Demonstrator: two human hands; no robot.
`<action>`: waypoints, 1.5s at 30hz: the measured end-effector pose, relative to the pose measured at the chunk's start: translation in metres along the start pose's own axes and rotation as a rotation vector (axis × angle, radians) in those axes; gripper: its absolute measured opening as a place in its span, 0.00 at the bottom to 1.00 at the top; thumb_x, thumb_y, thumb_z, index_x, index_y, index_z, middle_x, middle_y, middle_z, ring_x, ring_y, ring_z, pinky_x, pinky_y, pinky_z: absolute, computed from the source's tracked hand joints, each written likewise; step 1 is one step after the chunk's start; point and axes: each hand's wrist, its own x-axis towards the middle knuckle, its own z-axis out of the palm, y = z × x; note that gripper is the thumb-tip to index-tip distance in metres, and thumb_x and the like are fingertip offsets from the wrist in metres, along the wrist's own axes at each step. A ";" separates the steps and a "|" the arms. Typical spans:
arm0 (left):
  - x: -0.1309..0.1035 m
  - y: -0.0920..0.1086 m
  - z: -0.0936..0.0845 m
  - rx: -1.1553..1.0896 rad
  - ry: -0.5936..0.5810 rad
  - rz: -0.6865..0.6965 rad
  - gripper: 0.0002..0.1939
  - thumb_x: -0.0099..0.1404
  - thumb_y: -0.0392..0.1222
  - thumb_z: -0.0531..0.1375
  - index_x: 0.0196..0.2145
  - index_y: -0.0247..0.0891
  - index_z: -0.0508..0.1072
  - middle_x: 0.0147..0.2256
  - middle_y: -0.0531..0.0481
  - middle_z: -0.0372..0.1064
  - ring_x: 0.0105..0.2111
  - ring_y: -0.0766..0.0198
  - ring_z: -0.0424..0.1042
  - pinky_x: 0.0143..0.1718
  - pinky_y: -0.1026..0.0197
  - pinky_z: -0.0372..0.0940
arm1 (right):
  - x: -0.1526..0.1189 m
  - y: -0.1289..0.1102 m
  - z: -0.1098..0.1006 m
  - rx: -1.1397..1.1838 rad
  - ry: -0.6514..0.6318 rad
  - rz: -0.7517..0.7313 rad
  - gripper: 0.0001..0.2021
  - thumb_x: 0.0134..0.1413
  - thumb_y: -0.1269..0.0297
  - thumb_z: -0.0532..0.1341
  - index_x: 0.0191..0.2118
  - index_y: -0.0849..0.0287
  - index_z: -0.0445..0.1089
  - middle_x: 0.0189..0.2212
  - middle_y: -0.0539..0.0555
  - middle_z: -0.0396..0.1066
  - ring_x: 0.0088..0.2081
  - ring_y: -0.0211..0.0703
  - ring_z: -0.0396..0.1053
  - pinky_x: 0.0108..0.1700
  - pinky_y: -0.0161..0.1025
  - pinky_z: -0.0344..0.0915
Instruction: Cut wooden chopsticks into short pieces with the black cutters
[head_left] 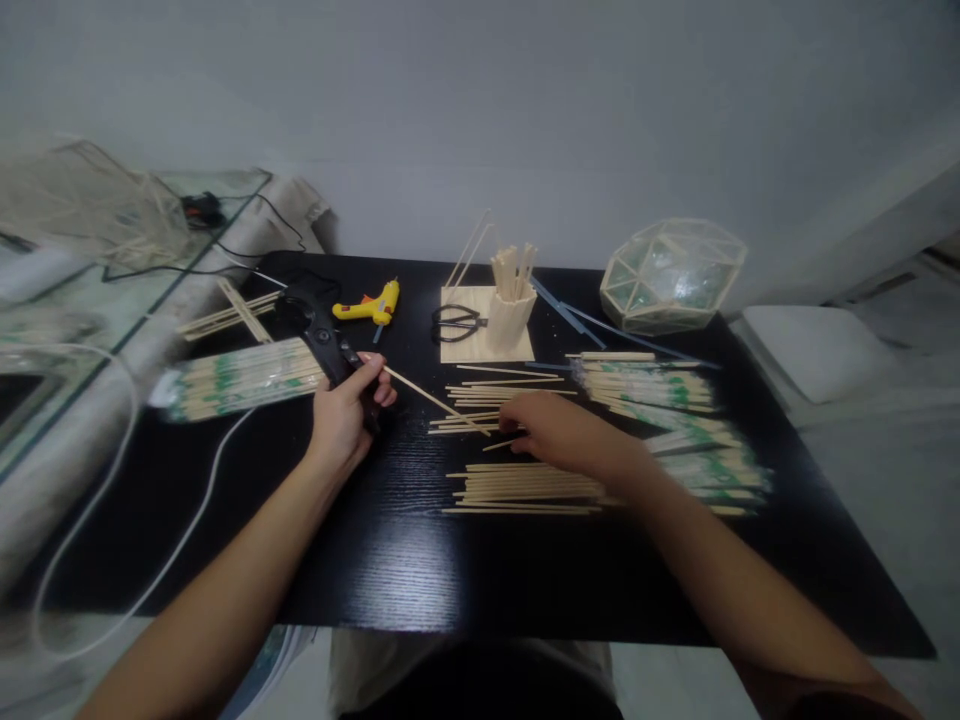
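My left hand (346, 410) is closed around a black hand-held cutter with a curved head (321, 330). A thin wooden stick (435, 400) juts rightward from its fingers, its far end over the loose sticks. My right hand (559, 430) reaches over the table with fingers bent together, and a short length of stick (498, 445) shows at its fingertips; the grip itself is partly hidden. Loose sticks (480, 395) lie just beyond this hand. Nearer to me is a second row of sticks (525, 485), partly under my right forearm.
A yellow glue gun (371, 304) lies behind my left hand. Black-handled scissors (456, 322) and a stick-filled wooden holder (510, 325) are on a wooden board (474, 350). Packed sticks lie at left (240, 380) and right (660, 385). A faceted stick frame (673, 275) stands back right.
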 end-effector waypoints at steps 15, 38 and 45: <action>0.000 -0.005 -0.001 0.002 -0.041 -0.014 0.13 0.53 0.38 0.72 0.32 0.37 0.72 0.22 0.55 0.66 0.19 0.70 0.60 0.21 0.66 0.59 | -0.001 -0.016 0.017 -0.191 0.019 -0.053 0.15 0.60 0.85 0.53 0.44 0.64 0.72 0.43 0.62 0.77 0.44 0.51 0.74 0.44 0.43 0.64; -0.002 -0.007 0.001 0.014 -0.082 -0.020 0.13 0.52 0.39 0.72 0.31 0.36 0.72 0.21 0.55 0.65 0.19 0.70 0.60 0.21 0.65 0.59 | -0.003 -0.033 0.025 -0.367 -0.088 0.017 0.16 0.66 0.82 0.51 0.53 0.71 0.71 0.50 0.68 0.74 0.50 0.57 0.74 0.52 0.46 0.69; 0.000 -0.007 -0.002 -0.008 -0.086 -0.003 0.12 0.53 0.39 0.72 0.30 0.36 0.72 0.21 0.55 0.65 0.19 0.70 0.61 0.22 0.65 0.59 | -0.010 -0.013 -0.004 -0.123 0.255 -0.021 0.09 0.66 0.79 0.53 0.40 0.61 0.67 0.41 0.62 0.74 0.39 0.48 0.71 0.43 0.43 0.67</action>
